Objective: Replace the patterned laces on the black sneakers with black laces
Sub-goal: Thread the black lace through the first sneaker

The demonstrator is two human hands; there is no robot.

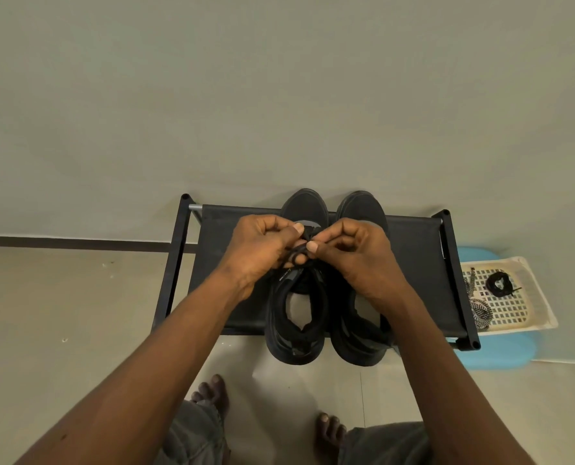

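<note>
tying a black lace (295,252)
sneakers (294,344) sit midway along the rack (420,263); left hand (262,246) and right hand (353,255) pinch it, likely drawing a knot snug.

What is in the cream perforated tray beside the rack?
A coiled black lace and striped black-and-white laces along the cream tray's left side; the black rack's post covers that edge.

Eyelets of left sneaker (277,318) hidden by left hand (262,246) and right hand (356,251); black lace (295,252) path too dark to tell; wrist hides right sneaker (361,206) lacing.
</note>
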